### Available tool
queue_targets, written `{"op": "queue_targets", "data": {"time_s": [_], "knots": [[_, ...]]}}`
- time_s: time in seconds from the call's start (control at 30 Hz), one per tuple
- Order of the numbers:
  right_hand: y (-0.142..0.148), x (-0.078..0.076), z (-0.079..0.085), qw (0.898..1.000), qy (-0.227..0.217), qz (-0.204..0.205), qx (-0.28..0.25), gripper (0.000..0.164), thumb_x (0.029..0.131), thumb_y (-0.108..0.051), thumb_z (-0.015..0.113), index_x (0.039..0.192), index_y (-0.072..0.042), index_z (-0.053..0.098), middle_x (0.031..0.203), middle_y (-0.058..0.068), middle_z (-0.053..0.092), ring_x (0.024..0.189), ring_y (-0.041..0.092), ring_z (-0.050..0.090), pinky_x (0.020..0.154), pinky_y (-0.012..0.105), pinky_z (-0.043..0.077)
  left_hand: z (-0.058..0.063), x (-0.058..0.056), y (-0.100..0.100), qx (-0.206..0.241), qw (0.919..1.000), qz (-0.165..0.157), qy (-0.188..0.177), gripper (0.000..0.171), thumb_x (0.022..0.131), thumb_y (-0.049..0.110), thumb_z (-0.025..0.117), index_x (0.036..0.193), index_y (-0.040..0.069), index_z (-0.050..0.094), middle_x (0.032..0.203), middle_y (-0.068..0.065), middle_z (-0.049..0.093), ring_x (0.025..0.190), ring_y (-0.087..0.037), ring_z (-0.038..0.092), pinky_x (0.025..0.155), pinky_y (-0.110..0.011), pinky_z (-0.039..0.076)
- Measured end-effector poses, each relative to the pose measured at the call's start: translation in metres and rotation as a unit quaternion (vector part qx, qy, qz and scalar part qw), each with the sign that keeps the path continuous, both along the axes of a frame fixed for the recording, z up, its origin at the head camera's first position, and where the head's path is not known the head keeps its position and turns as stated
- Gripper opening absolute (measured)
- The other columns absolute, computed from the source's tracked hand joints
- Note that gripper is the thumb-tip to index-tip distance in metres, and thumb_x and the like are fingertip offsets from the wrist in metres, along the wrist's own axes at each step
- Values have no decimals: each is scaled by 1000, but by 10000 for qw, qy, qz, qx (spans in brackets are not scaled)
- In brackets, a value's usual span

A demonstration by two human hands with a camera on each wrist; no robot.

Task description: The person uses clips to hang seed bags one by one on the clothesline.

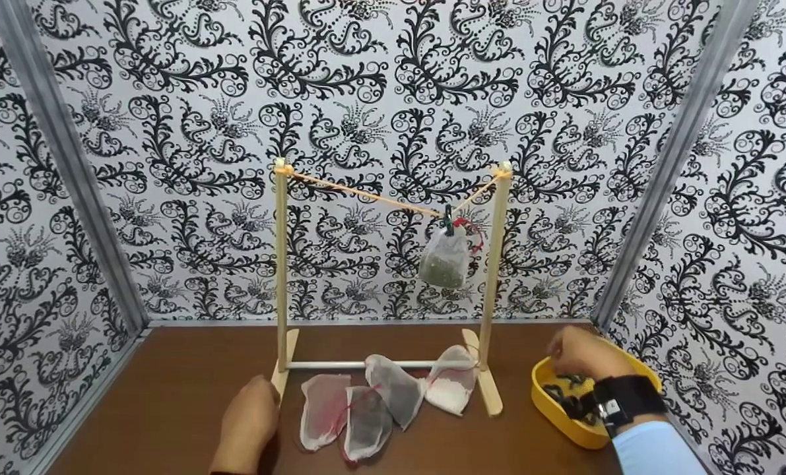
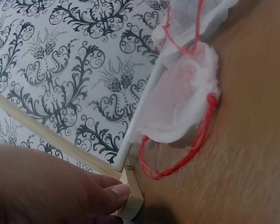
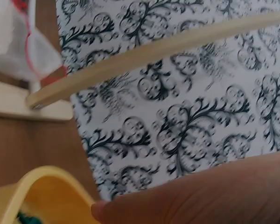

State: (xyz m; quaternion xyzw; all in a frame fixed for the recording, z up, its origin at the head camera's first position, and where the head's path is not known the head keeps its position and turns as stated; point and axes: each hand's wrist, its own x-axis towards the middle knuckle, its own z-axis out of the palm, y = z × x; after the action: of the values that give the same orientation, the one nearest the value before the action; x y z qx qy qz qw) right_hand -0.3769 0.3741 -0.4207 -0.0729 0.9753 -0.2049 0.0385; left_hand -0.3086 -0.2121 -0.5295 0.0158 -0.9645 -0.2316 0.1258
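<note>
My left hand (image 1: 251,415) is at the left base of a wooden stand (image 1: 282,264). In the left wrist view, thumb and fingers pinch the end of its wooden foot (image 2: 133,198). A sagging orange cord (image 1: 366,193) runs between the two posts. From it hangs a mesh drawstring bag (image 1: 443,267) with greenish contents, held by a dark clip (image 1: 449,221). Over a yellow basket (image 1: 574,432) is my right hand (image 1: 587,353), fingers bent downward; I cannot tell whether they hold anything. Dark clips (image 1: 567,399) lie inside the basket.
Several mesh bags with red strings lie at the stand's base, among them a pinkish one (image 1: 323,412) and one with white contents (image 1: 451,389). A white crossbar (image 1: 327,365) joins the feet. Patterned walls (image 1: 201,132) enclose the brown table (image 1: 155,396).
</note>
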Motion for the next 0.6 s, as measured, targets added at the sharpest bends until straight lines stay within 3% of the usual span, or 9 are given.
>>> {"op": "queue_targets", "data": {"time_s": [0.1,0.17,0.27,0.37,0.43,0.6], "knots": [[3,5,-16,9991,-413,-47,-97,36,78,5,85,113,4,80,108,17,82,92,30,76,85,52,70,-1,0,-1,44,10000,46,5,17,93,-4,70,78,5,72,127,-31,76,98,-45,79,83,-61,65],[4,7,-24,9992,-397,104,20,40,76,5,89,115,0,82,113,16,83,97,30,76,91,53,69,-1,-2,-1,45,10000,55,31,16,92,-4,71,79,5,73,138,-34,73,103,-49,79,86,-63,66],[2,10,-34,9987,-311,378,141,37,72,8,89,106,-8,86,106,11,85,90,24,74,84,45,67,-2,-3,0,80,9999,64,64,15,92,-3,74,79,5,73,129,-31,75,95,-46,79,81,-62,65],[1,14,-43,9978,-247,586,177,31,71,9,87,89,-15,84,86,1,79,73,16,63,66,30,55,-3,-4,0,104,9999,72,88,15,92,-1,77,79,6,72,115,-24,75,85,-39,76,76,-60,64],[2,17,-48,9970,-165,742,151,30,70,9,86,86,-16,83,79,-1,74,68,13,60,59,26,49,-4,-3,0,126,9998,94,87,15,92,-1,77,79,6,72,111,-21,75,84,-38,76,75,-61,63],[4,20,-58,9989,27,427,208,30,62,11,79,74,-16,76,66,-7,66,59,12,57,49,25,43,-6,-2,0,210,9996,165,-25,16,91,0,76,78,7,70,100,-15,69,81,-34,73,74,-61,62]]}}
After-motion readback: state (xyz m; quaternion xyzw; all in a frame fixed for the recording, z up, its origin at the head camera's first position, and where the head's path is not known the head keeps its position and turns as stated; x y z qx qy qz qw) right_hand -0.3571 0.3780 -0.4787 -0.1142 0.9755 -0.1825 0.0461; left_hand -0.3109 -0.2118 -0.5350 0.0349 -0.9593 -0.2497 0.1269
